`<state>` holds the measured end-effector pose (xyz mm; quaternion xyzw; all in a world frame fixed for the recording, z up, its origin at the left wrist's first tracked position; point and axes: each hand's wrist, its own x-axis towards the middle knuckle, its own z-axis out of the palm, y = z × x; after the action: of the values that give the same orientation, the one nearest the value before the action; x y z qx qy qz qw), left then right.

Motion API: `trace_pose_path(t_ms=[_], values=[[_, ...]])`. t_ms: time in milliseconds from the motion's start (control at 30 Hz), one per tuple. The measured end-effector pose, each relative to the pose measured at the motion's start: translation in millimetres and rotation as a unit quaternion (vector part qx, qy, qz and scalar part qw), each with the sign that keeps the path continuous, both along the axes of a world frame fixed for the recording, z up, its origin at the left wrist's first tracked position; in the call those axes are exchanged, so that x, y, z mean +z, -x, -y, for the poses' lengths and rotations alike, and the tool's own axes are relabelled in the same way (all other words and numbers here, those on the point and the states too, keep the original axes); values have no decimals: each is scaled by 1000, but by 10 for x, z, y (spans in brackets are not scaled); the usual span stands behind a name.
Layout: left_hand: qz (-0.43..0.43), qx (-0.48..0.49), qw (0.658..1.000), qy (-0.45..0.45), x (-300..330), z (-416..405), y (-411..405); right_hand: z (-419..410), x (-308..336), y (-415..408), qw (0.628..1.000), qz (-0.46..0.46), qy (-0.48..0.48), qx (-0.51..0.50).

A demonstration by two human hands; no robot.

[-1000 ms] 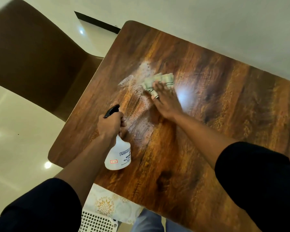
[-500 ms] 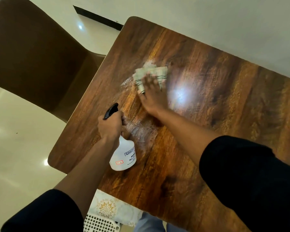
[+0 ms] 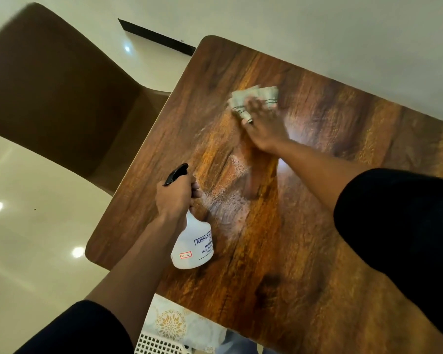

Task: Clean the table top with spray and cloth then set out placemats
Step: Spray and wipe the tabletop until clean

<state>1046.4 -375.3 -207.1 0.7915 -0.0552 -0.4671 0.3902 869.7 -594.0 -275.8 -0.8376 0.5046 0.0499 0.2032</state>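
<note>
Glossy dark wooden table top (image 3: 304, 226) fills the view above a pale tiled floor (image 3: 31, 226); a brown chair (image 3: 51, 85) stands beside it; the left hand (image 3: 175, 198) grips a white plastic spray bottle (image 3: 193, 247) near the table's edge; the right hand (image 3: 262, 123) presses, fingers flat, a folded pale cloth (image 3: 253, 97) farther in; spray mist (image 3: 230, 200) lies between them.

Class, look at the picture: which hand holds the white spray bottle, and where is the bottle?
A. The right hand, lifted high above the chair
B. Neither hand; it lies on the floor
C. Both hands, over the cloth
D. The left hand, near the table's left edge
D: the left hand grips the neck of the spray bottle near the left edge of the table, while the right hand presses the cloth.
</note>
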Motion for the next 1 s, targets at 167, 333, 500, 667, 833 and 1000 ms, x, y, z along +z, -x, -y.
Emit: trace_pose_path(t_ms=[167,333,500,667,833,1000], values=[[-11,-6,1000,4,15,21,-29,284,55,59,990,-28,-32,-136],[-2,-1,1000,3,3,9,-35,-11,-8,-418,997,-16,-8,-78],[4,16,1000,-14,-20,9,-1,-534,-7,-931,989,-19,8,147],[-2,23,1000,0,29,4,64,-444,-69,-804,963,-2,16,268],[16,12,1000,8,23,-34,44,43,-12,-405,991,-1,9,132],[12,17,1000,-7,9,-125,59,285,-10,7,998,-7,-12,-57]])
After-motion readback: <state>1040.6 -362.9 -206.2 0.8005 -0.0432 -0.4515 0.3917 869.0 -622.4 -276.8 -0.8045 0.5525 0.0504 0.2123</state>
